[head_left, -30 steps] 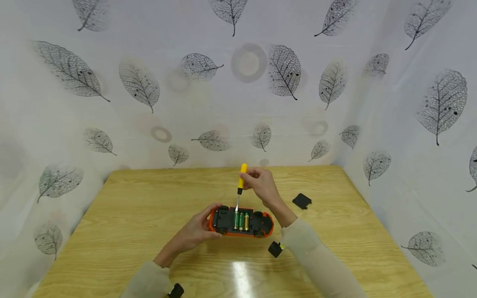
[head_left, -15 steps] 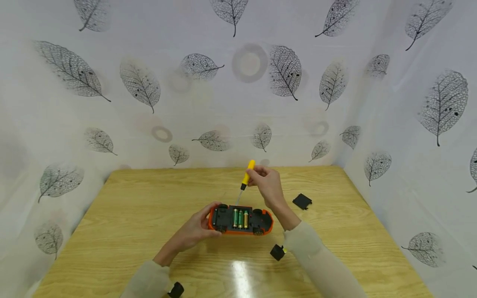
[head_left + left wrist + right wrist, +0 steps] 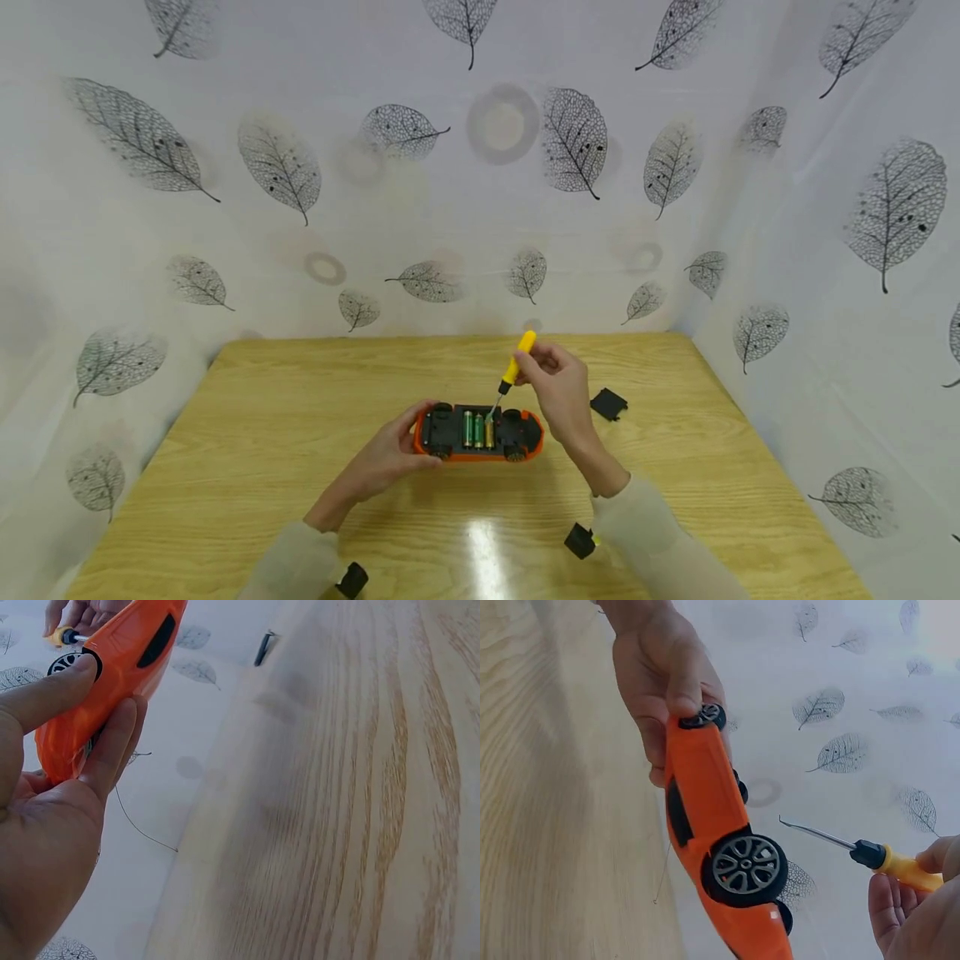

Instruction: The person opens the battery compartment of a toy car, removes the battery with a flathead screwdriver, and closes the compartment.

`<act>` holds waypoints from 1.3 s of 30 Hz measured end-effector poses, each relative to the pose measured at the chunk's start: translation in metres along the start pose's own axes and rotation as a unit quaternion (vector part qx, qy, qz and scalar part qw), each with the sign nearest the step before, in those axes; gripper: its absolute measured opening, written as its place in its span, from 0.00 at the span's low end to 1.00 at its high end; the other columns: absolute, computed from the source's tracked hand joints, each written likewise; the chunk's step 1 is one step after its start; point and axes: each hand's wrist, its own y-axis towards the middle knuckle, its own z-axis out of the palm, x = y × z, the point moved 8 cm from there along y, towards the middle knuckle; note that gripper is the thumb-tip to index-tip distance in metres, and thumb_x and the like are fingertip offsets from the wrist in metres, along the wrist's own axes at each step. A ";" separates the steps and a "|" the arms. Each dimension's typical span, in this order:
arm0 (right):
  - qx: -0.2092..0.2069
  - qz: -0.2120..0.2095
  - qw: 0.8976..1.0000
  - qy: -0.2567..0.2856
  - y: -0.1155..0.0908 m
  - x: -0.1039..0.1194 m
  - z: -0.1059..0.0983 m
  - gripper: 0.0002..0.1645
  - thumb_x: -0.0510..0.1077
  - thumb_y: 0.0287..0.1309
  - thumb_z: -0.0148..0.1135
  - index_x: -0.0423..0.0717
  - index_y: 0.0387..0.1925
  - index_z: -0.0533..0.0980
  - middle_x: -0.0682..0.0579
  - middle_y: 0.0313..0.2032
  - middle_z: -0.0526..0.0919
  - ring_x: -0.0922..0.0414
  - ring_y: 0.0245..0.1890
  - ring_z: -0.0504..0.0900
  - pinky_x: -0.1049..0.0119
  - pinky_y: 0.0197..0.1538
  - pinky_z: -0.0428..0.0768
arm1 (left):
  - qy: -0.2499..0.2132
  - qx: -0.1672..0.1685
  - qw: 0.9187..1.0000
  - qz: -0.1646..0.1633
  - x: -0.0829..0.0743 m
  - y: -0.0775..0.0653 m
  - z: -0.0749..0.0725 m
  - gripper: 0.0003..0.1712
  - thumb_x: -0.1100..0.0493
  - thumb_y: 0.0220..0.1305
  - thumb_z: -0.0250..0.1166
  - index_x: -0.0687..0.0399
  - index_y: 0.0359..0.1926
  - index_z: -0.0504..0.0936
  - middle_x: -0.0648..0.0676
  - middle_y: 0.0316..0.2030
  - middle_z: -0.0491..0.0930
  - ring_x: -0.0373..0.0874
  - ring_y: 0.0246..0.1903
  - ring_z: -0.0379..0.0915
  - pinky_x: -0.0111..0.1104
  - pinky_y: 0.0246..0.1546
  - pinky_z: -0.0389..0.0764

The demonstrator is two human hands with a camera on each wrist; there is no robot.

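Note:
An orange toy car [image 3: 480,457] is held belly up over the table in the head view. My left hand [image 3: 386,458] grips its left end, thumb on a wheel [image 3: 705,715] in the right wrist view. Three batteries [image 3: 478,430], two green and one gold-and-green, lie side by side in the open compartment of its black underside [image 3: 442,429]. My right hand [image 3: 566,396] pinches the yellow handle of a thin metal pick [image 3: 817,834] with a bent tip. In the head view that tip is at the upper end of the rightmost battery.
A flat black battery cover [image 3: 608,404] lies on the wooden table [image 3: 300,383], right of my right hand. Small black cameras [image 3: 579,542] are worn at both wrists. A white leaf-print cloth [image 3: 450,208] stands behind the table.
The pick's tip has moved from the leftmost battery, past the compartment's far edge, to the rightmost one. My right hand has shifted right. The car has moved slightly left and away.

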 end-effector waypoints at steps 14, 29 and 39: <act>0.001 -0.056 0.998 -0.005 -0.028 0.011 0.006 0.10 0.38 0.67 0.69 0.34 0.44 0.82 0.40 0.35 0.85 0.52 0.32 0.86 0.61 0.36 0.88 | -0.011 -0.009 1.000 0.005 -0.006 0.002 -0.001 0.52 0.74 0.64 0.70 0.66 0.80 0.48 0.74 0.76 0.51 0.59 0.63 0.73 0.38 0.54 0.83; 0.011 -0.069 0.998 -0.001 -0.033 0.012 0.012 0.10 0.35 0.68 0.67 0.30 0.46 0.81 0.39 0.37 0.85 0.55 0.34 0.86 0.62 0.38 0.88 | 0.004 -0.027 1.000 -0.006 -0.004 0.003 -0.004 0.52 0.72 0.64 0.71 0.64 0.80 0.50 0.72 0.76 0.52 0.62 0.65 0.70 0.37 0.55 0.83; 0.027 -0.116 0.993 -0.022 -0.039 0.019 0.017 0.06 0.32 0.66 0.67 0.34 0.44 0.81 0.42 0.37 0.85 0.54 0.33 0.86 0.62 0.37 0.88 | 0.000 -0.030 1.000 -0.004 -0.003 0.004 -0.005 0.52 0.71 0.64 0.71 0.63 0.80 0.50 0.72 0.75 0.53 0.60 0.65 0.71 0.37 0.55 0.83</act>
